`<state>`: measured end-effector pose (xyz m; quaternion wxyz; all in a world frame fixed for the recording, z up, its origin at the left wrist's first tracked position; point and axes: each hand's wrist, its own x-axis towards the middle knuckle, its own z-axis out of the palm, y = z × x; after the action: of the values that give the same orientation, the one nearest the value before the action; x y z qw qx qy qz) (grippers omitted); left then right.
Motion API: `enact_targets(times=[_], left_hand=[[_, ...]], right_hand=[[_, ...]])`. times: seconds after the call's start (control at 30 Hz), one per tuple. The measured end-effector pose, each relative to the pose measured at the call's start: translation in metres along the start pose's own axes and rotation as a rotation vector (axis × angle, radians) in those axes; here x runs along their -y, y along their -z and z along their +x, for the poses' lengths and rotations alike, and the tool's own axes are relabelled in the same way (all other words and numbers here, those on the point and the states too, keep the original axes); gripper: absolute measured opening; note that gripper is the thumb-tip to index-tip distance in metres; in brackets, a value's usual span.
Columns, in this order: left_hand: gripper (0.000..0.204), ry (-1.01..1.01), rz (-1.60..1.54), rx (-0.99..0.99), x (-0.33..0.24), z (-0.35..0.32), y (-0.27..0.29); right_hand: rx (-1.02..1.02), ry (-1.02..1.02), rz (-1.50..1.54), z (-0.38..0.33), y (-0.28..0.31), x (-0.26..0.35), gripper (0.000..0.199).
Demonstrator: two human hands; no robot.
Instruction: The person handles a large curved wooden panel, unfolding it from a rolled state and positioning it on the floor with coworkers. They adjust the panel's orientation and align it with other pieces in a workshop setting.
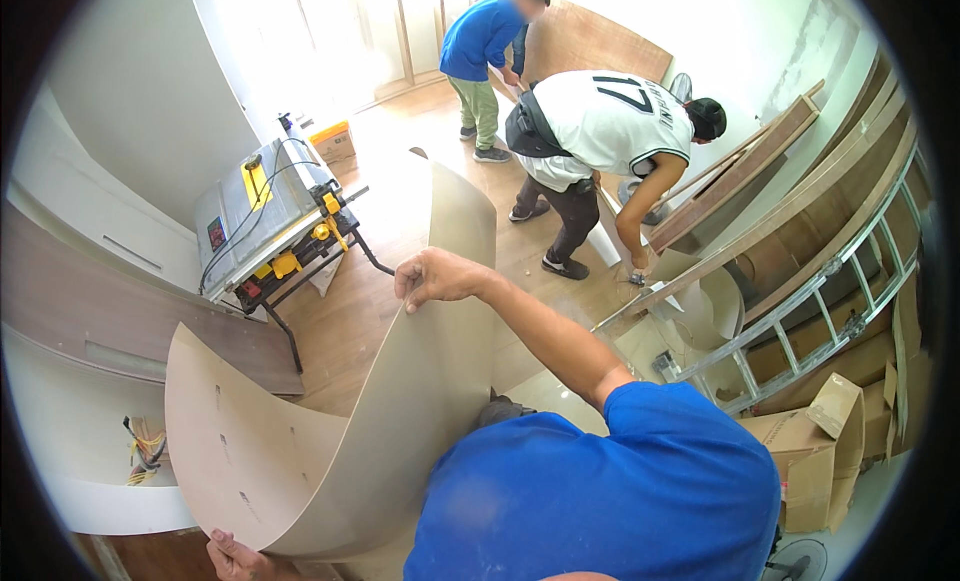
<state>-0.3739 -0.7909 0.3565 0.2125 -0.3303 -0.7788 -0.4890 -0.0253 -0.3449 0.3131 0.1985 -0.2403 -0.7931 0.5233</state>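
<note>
right hand clamps upper edge of thin beige sheet | left hand grips its bottom edge (fingers partly hidden) | sheet bows upward between them, long axis near-vertical | table saw beyond

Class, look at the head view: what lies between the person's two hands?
In the head view, only the bent beige sheet spans from the left hand at its lower edge up to the right hand on its upper edge.
</note>
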Motion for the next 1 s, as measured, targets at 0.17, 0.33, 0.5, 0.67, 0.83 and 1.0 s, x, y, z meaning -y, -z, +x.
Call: enact_targets(times=[0.17, 0.33, 0.5, 0.67, 0.83, 1.0], left_hand=[[0.043, -0.043, 0.048, -0.031, -0.013, -0.004, 0.001], [0.042, 0.013, -0.022, -0.008, 0.000, -0.003, 0.002], [0.041, -0.078, 0.003, -0.019, 0.008, -0.002, 0.001], [0.040, -0.078, -0.055, -0.030, 0.009, -0.005, -0.002], [0.038, -0.056, -0.018, -0.020, 0.001, -0.005, -0.002], [0.037, -0.017, -0.034, 0.021, -0.010, -0.005, -0.001]], right_hand=[[0.007, -0.034, 0.013, -0.002, -0.004, 0.003, 0.022], [0.003, -0.005, -0.050, -0.002, -0.001, 0.002, 0.023], [0.014, 0.012, -0.001, -0.003, -0.001, -0.001, 0.024], [-0.012, -0.012, -0.093, -0.008, 0.001, 0.003, 0.024], [-0.011, -0.005, -0.063, -0.012, 0.002, 0.002, 0.025], [-0.019, 0.015, -0.062, -0.014, 0.002, 0.003, 0.024]])
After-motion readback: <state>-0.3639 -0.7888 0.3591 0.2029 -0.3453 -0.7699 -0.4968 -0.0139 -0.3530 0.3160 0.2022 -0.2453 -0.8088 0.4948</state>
